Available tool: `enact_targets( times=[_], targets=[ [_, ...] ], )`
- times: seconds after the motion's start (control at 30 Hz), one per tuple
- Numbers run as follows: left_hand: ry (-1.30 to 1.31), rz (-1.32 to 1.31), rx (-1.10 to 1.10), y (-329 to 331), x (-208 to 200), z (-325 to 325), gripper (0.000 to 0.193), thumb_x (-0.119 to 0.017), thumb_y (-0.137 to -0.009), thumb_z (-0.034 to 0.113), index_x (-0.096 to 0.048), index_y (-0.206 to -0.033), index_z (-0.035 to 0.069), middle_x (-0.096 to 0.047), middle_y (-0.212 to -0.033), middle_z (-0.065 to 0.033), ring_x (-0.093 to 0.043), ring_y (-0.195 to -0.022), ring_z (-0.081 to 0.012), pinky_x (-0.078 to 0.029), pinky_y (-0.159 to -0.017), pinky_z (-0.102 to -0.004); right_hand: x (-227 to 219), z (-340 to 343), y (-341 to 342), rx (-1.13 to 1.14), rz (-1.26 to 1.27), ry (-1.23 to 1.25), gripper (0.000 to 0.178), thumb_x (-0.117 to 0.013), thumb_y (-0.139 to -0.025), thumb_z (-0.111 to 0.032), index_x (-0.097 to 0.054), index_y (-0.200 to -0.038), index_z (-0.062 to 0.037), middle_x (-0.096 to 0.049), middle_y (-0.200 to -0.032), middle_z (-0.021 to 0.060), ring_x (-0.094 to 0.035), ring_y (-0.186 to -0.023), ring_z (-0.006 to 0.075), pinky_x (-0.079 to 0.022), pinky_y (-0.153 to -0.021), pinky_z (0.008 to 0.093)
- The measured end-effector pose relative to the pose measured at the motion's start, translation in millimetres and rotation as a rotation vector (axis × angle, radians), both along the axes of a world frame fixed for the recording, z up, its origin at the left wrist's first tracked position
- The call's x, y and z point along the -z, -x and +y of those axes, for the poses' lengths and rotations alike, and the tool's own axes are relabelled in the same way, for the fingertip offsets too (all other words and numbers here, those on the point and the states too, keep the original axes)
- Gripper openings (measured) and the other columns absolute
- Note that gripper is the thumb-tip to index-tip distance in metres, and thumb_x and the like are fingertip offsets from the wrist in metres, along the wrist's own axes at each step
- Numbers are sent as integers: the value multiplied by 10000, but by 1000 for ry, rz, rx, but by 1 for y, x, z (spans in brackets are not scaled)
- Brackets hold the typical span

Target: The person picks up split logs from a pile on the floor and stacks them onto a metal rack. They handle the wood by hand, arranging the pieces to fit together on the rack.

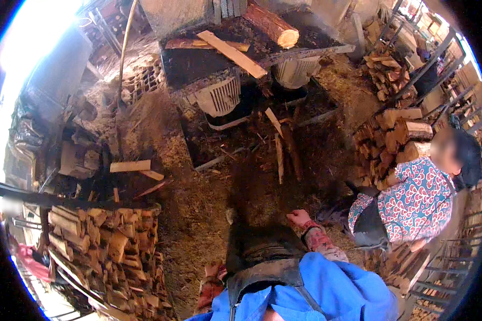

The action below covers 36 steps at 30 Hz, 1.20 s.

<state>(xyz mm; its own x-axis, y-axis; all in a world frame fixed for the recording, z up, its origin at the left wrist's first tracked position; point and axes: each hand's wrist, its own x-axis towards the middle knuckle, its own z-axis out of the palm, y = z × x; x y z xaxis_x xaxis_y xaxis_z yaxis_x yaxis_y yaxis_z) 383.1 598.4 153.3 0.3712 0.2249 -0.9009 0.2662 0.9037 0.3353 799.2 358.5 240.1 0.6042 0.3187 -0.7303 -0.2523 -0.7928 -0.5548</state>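
My right hand (299, 217) hangs beside my dark apron (262, 242), its fingers curled in and nothing visible in them. At the apron's left edge is my left hand (215, 269), low and partly hidden, so its fingers are hard to read. Neither hand touches any wood. Ahead stands a dark metal machine table (190, 67) with two grey slotted guards (219, 98) on its front. On its top lie a round log (273, 25), a flat plank (233, 53) and a bark-edged slab (190, 44).
Split firewood (110, 243) is stacked at the left, with another stack (388, 136) at the right. A person in a patterned shirt (418, 200) is bent down close by on my right. Thin slats (279, 158) and a short board (130, 166) lie ahead on the sawdust-covered ground.
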Motion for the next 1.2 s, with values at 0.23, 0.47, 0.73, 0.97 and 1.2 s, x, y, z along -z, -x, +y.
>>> enact_targets(
  times=[0.23,0.47,0.73,0.97,1.2],
  targets=[
    [-671,22,724,-149,-39,148,321,-673,-834,306,-642,-676,29,-608,-580,-72,-582,-493,-159,-406,-419,-343,-12,24,-3,326,-65,-82,351,-674,-842,-361,-711,-909,-19,-698,-797,109,-647,-628,154,-501,-542,333],
    [-651,-252,603,-305,-89,192,336,-664,-843,314,-678,-834,-21,-646,-660,-61,-609,-565,-145,-474,-511,-318,-36,36,-16,320,-139,-40,353,-672,-863,-346,-692,-914,2,-692,-769,93,-621,-590,159,-480,-524,315],
    [-629,-369,626,-353,-89,154,321,-681,-830,330,-661,-823,10,-637,-682,-56,-587,-621,-139,-460,-578,-326,-94,158,-136,-41,-393,-219,421,-669,-877,-348,-656,-1078,22,-680,-843,115,-630,-749,180,-511,-685,335],
    [-639,-279,612,-376,-150,154,282,-660,-881,288,-676,-953,16,-680,-820,-65,-622,-734,-153,-498,-645,-309,-155,248,-266,179,-663,-562,458,-679,-883,-278,-571,-1213,21,-649,-947,57,-616,-833,155,-503,-725,290],
    [-469,-395,468,-419,-135,208,331,-686,-885,242,-617,-1070,-23,-682,-940,-100,-654,-862,-197,-540,-724,-323,-167,331,-348,498,-203,-835,375,-664,-877,-221,-577,-1159,10,-640,-1019,88,-625,-869,187,-522,-743,329]
  ],
)
